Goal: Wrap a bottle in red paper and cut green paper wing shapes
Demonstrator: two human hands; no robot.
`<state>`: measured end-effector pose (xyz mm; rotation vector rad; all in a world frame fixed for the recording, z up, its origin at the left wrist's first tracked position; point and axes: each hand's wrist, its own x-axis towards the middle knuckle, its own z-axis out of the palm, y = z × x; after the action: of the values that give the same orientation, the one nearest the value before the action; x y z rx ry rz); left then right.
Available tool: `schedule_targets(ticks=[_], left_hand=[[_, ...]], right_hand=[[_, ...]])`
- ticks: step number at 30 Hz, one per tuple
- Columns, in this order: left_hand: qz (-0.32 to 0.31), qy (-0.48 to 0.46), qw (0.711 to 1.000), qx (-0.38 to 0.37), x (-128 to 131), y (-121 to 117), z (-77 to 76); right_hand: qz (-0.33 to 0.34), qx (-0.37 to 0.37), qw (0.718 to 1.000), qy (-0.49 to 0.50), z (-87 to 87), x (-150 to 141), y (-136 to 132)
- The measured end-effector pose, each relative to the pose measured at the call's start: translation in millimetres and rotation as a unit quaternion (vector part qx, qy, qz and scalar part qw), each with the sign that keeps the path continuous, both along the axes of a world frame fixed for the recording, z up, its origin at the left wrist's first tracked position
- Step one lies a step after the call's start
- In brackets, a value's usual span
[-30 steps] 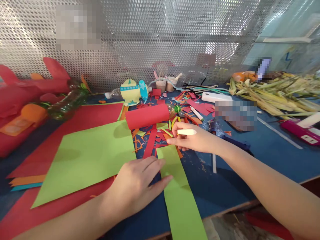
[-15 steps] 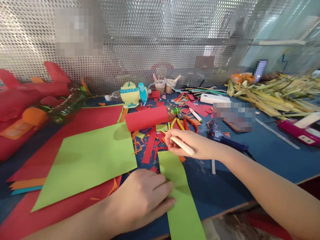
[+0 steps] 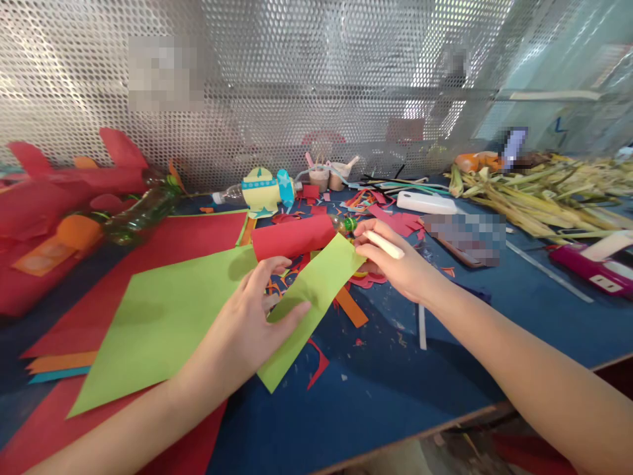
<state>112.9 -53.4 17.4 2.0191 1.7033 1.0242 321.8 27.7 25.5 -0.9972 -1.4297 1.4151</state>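
A strip of light green paper point(image 3: 311, 307) is raised at a slant in front of me. My right hand point(image 3: 390, 260) is closed, pinching the strip's upper right corner while a white marker point(image 3: 383, 244) lies across the same fingers. At the strip's left edge is my left hand point(image 3: 254, 316), open, its thumb over the paper and its fingers apart. Just behind the strip lies a bottle wrapped in red paper point(image 3: 294, 237), with a green cap. A large green sheet point(image 3: 168, 316) rests on red sheets to the left of my left hand.
Paper scraps point(image 3: 353, 307) litter the blue tabletop point(image 3: 390, 402). A decorated bottle point(image 3: 262, 191) stands toward the perforated metal panel point(image 3: 297, 79). On the right are a white case point(image 3: 426, 202), dried husks point(image 3: 514, 191) and a magenta tool point(image 3: 593, 267). Red paper-covered bottles point(image 3: 59, 198) lie at left.
The green strip has been lifted and turned, its near end swinging left. My right hand has moved up and right and now grips its corner; my left hand has shifted up and left and opened.
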Motion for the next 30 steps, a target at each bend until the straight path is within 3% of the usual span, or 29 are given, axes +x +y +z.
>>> schedule_targets(ticks=[4, 9, 12, 16, 20, 23, 25, 27, 30], left_hand=[[-0.058, -0.072, 0.987, -0.132, -12, 12, -2.7], [-0.160, -0.134, 0.951, -0.229, -15, 15, 5.6], [-0.198, -0.139, 0.931, -0.275, -12, 9, 12.3], [-0.217, -0.109, 0.924, -0.294, -7, 2, 7.1], [-0.191, -0.055, 0.957, -0.212, -5, 0, 0.6], [-0.132, 0.055, 0.989, -0.027, -6, -2, 5.9], [-0.080, 0.142, 0.976, 0.141, -7, -4, 11.4], [-0.048, 0.196, 0.944, 0.260, -8, -7, 14.3], [-0.088, 0.225, 0.933, 0.265, -7, -12, 8.6]], right_hand=[[-0.008, -0.037, 0.999, 0.028, 4.2, 1, 1], [0.078, -0.134, 0.984, 0.091, 4.8, 3, 7], [0.123, -0.114, 0.985, 0.045, 2.0, 0, 4], [0.285, -0.059, 0.955, -0.060, -0.2, -5, -13], [0.365, -0.019, 0.923, -0.116, -0.5, -4, -23], [0.364, -0.013, 0.922, -0.128, -0.7, -1, -20], [0.349, 0.000, 0.929, -0.126, -1.0, 1, -15], [0.318, 0.019, 0.940, -0.125, -1.4, 3, -11], [0.275, 0.044, 0.948, -0.154, -0.5, 6, -9]])
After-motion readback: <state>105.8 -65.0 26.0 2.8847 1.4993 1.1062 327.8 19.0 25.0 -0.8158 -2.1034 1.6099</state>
